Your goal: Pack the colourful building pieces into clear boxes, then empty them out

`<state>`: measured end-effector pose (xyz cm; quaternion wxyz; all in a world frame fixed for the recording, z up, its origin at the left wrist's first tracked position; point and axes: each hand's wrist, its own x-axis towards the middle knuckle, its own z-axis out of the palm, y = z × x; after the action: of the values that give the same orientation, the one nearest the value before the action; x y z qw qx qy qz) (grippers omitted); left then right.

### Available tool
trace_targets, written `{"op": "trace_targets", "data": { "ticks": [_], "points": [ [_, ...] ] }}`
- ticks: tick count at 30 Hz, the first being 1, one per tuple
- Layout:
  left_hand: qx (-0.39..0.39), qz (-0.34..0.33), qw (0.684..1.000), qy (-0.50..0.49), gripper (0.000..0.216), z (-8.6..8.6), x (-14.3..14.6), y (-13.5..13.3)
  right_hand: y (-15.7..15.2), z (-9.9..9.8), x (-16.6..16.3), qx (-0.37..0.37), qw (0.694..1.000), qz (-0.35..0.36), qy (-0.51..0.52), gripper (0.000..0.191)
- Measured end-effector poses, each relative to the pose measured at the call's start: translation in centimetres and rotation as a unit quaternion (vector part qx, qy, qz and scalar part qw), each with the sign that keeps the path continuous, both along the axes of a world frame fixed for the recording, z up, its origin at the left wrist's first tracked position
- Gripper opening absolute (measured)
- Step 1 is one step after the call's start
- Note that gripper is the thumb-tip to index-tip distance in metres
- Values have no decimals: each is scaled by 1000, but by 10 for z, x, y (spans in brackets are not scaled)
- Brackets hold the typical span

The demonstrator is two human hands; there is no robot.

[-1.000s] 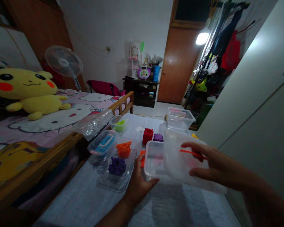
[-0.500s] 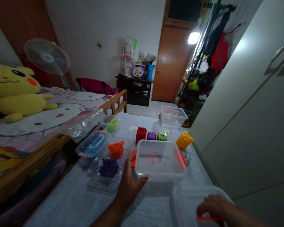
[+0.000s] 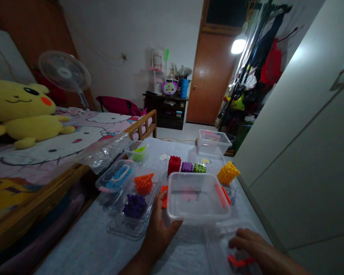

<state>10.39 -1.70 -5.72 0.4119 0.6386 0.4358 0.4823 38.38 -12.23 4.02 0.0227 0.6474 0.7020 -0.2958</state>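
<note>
My left hand (image 3: 160,231) grips the left side of a clear plastic box (image 3: 199,217) with orange side latches, its thumb along the near wall. The box stands upright and holds no blocks. At the lower right, a clear lid (image 3: 215,244) with a red-orange handle (image 3: 242,262) lies on the cloth-covered table. Over this lid hovers my right hand (image 3: 248,244), fingers loosely bent and apart, with the handle showing below them. Behind the box sit red blocks (image 3: 174,165), a purple block (image 3: 187,167), a green block (image 3: 200,167) and yellow blocks (image 3: 228,173).
To the left, orange blocks (image 3: 143,184) and dark purple blocks (image 3: 135,206) rest on clear lids. Nearby are a lidded box with blue pieces (image 3: 116,177) and a small tub with lime pieces (image 3: 139,153). Another clear box (image 3: 213,147) stands at the far end. A bed rail (image 3: 141,128) borders the left.
The lid has come down flatter onto the table, and my right hand has moved slightly left and loosened from its handle. My left hand keeps its grip on the box.
</note>
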Motion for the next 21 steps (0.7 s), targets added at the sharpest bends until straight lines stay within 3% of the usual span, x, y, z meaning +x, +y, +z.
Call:
{"op": "trace_targets", "data": {
  "ticks": [5, 8, 10, 13, 15, 21],
  "points": [
    [-7, -15, 1000, -10, 72, -3, -1, -1, 18, 57, 19, 65, 997, 2, 50, 44],
    [-5, -25, 1000, -18, 72, -1, 0, -2, 69, 88, -3, 161, 985, 47, 49, 45],
    [0, -24, 1000, -17, 73, -1, 2, -2, 117, 95, -26, 210, 973, 81, 39, 42],
    [14, -19, 1000, 0, 74, -2, 4, -2, 187, 86, -62, 248, 964, 100, 0, 40],
    [21, -17, 1000, 14, 74, -3, 5, -2, 224, 72, -83, 242, 964, 106, -28, 50],
    [27, -5, 999, 35, 74, -1, 6, -1, 276, 25, -118, 183, 974, 115, -69, 94]
  ]
}}
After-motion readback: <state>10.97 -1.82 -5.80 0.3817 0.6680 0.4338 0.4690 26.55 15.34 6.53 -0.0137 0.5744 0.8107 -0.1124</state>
